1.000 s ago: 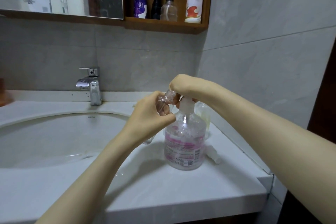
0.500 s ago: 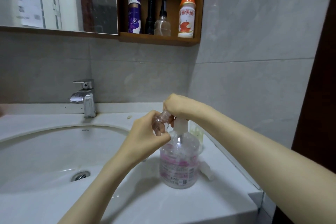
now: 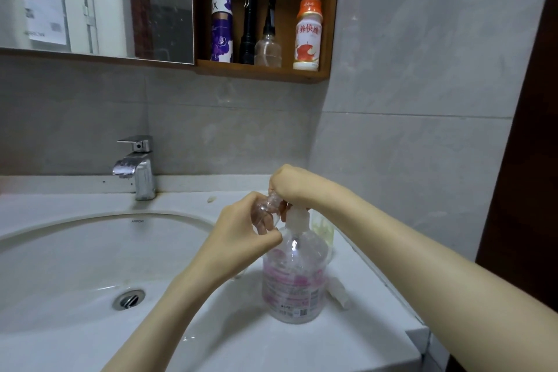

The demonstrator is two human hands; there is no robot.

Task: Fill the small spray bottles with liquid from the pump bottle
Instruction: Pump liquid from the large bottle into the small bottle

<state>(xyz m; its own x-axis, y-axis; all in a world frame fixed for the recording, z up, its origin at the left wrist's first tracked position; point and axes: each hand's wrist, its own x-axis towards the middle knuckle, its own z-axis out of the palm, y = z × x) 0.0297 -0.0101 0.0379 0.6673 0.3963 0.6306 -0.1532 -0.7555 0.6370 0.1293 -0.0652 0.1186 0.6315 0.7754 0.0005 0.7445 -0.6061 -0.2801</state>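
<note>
A clear pump bottle with a pink label stands on the white counter to the right of the basin. My right hand lies curled over its white pump head. My left hand grips a small clear spray bottle, tilted with its open neck up against the pump spout under my right hand. Behind the pump bottle stands another small bottle with yellowish content. A white cap piece lies on the counter to the right.
The white basin with its drain fills the left. A chrome tap stands behind it. A wooden shelf above holds several bottles. A tiled wall closes the right side; the counter's edge is near.
The view has tilted upward, so hands and bottles sit lower in frame and the drain shows. Both hands keep the same hold at the pump head.
</note>
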